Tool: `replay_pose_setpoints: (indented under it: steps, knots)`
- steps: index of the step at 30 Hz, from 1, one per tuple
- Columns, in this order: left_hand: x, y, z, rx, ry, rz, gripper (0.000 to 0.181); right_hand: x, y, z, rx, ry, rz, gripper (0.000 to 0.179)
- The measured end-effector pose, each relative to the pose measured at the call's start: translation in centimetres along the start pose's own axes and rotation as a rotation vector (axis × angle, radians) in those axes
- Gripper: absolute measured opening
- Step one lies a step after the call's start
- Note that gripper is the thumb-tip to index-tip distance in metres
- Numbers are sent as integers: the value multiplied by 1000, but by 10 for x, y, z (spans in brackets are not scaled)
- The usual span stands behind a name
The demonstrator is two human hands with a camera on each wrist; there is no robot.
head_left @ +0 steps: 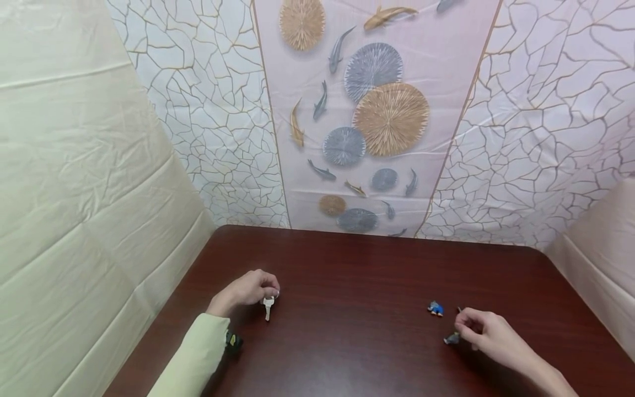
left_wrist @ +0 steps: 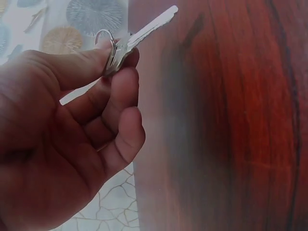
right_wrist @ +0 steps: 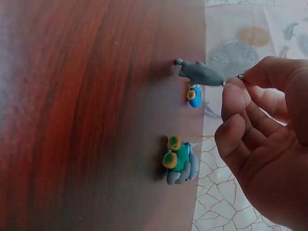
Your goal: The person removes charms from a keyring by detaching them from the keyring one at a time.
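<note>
On the left of the dark table, my left hand (head_left: pixel 252 286) pinches a silver key (left_wrist: pixel 153 26) by its head between thumb and fingers. A thin metal ring (left_wrist: pixel 106 37) stands up from the key. On the right, a small grey figurine, dolphin-like in shape (right_wrist: pixel 202 73), hangs from a tiny metal loop (right_wrist: pixel 239 76) that my right hand (head_left: pixel 488 333) pinches. Beyond it a blue-clothed figurine (head_left: pixel 435 309) lies on the table. A green-clothed figurine with grey parts (right_wrist: pixel 179 159) lies to the right of the blue one, mostly hidden behind my hand in the head view.
The reddish-brown wooden table (head_left: pixel 337 286) ends at a patterned cloth wall (head_left: pixel 347 165) at the back. A cream cloth (head_left: pixel 89 220) hangs along the left side. A dark device (head_left: pixel 233 340) is strapped at the left sleeve's cuff.
</note>
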State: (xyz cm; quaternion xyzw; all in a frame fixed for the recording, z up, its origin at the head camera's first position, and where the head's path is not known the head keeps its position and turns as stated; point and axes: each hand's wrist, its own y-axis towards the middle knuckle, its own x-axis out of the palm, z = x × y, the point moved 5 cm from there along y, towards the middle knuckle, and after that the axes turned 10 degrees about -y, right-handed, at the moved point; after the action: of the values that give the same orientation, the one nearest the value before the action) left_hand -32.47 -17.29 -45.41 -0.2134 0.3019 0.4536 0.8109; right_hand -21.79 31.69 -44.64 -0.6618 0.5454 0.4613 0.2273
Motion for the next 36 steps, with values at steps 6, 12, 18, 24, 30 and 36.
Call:
replay_pose_setpoints:
  steps: [6, 12, 18, 24, 30, 36]
  knots:
    - [2, 3, -5, -40, 14, -23, 10, 5, 8, 5, 27, -4, -56, 6]
    - [3, 6, -13, -73, 34, -10, 11, 12, 17, 9, 45, 0, -125, 6]
    - [5, 10, -20, -111, 37, 32, 11, 16, 24, 17, 90, -39, -191, 6]
    - [3, 11, -20, -136, 53, 48, 10, 15, 28, 18, 123, -62, -246, 5]
    - [-14, 13, -12, -163, 117, 51, 8, 3, 37, 19, 112, -94, -288, 7]
    - [-32, 20, 4, -171, 154, 37, 13, -18, 45, 32, 156, -123, -334, 11]
